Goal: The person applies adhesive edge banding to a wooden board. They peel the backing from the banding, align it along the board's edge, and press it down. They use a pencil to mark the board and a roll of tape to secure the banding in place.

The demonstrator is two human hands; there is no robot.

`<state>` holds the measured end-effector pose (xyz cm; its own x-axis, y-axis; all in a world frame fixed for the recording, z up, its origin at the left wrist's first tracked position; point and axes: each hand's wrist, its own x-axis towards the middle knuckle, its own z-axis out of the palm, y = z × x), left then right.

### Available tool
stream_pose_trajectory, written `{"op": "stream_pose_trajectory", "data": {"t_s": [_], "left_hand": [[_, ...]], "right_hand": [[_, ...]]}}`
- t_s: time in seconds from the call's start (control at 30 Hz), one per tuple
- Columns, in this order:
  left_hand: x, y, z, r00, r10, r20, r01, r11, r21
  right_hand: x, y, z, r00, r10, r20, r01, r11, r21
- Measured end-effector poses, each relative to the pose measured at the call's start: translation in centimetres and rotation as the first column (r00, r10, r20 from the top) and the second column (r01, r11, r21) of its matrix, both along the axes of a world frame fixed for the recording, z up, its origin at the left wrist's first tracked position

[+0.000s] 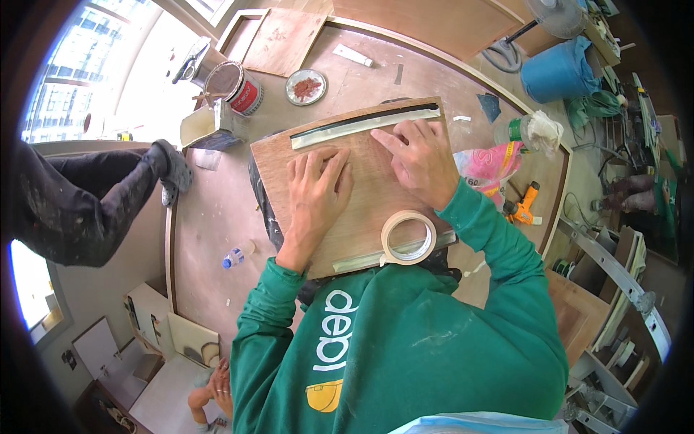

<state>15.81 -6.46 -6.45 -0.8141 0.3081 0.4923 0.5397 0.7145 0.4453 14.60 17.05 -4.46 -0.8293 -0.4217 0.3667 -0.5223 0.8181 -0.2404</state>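
A wooden board [361, 188] rests across my lap. Along its far edge runs a black strip [361, 126], with pale masking tape [340, 130] beside it. My left hand [316, 189] lies on the board, fingers spread, their tips just below the tape. My right hand [421, 160] is on the board farther right. Its index finger stretches toward the tape and its other fingers bend with their tips at the tape's edge; I see nothing held in it. A roll of masking tape [409, 215] sits on the near edge beside another taped strip [358, 262].
Beyond the board are an open paint can [247, 97], a dish of reddish crumbs [306, 87] and a white tube [353, 55]. An orange glue gun [523, 205] and a pink bag [489, 168] lie right. A bottle [237, 256] lies left. Another person's legs [94, 195] extend in.
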Motion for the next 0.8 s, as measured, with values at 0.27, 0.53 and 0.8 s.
{"op": "stream_pose_trajectory", "data": {"t_s": [0.27, 0.53, 0.8], "left_hand": [[0.1, 0.0, -0.7, 0.999, 0.048, -0.003, -0.047, 0.999, 0.027], [0.7, -3.1, 0.6, 0.976, 0.216, -0.026, -0.205, 0.952, 0.228], [3.1, -19.1, -15.0, 0.617, 0.693, 0.372, -0.779, 0.471, 0.414]], "right_hand": [[-0.2, -2.3, -0.1, 0.998, 0.008, 0.066, -0.009, 1.000, 0.002], [1.8, 5.3, 1.4, 0.965, -0.256, 0.056, 0.255, 0.966, 0.038], [6.5, 10.2, -0.4, 0.866, -0.366, 0.340, 0.497, 0.694, -0.520]]}}
